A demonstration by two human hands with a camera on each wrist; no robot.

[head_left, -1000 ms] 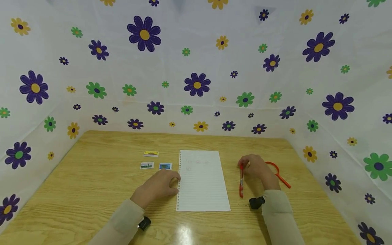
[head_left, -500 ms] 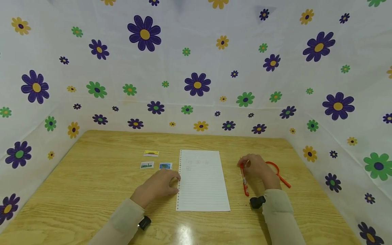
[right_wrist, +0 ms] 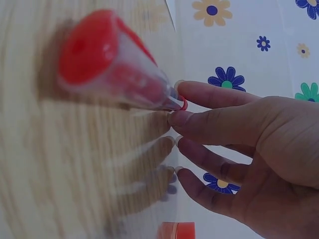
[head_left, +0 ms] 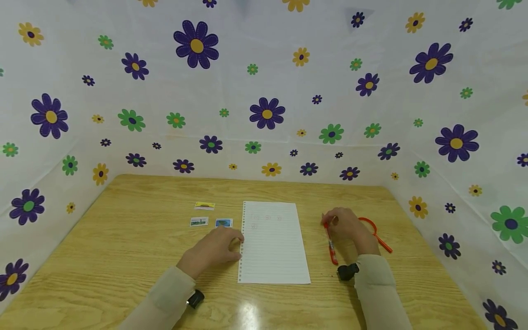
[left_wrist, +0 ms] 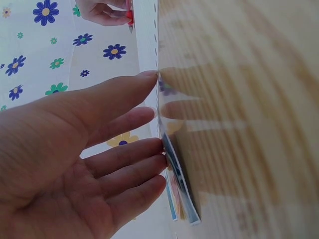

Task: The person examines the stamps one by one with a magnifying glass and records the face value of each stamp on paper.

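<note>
My right hand [head_left: 347, 228] pinches the far end of a red pen [head_left: 331, 250] between thumb and index finger, right of a sheet of lined paper [head_left: 274, 256]. In the right wrist view the pen's red butt end [right_wrist: 89, 50] points toward the camera; the other fingers are loosely spread, tips at the table. My left hand [head_left: 212, 252] rests at the paper's punched left edge, fingers extended and holding nothing. A blue stamp [head_left: 224, 222] lies right by its fingertips, which the left wrist view shows close to the stamp [left_wrist: 182, 186]. Faint red marks show on the paper's upper part.
A green-toned stamp [head_left: 199, 221] and a yellow stamp [head_left: 204, 206] lie on the wooden table [head_left: 136, 229] beyond the left hand. A red magnifying glass [head_left: 384, 244] lies right of the right hand, partly behind it. Flowered sheeting [head_left: 231, 87] encloses the back and sides.
The pen's near end has swung to the right, so the pen now lies at a slant. Both hands stay in nearly the same places.
</note>
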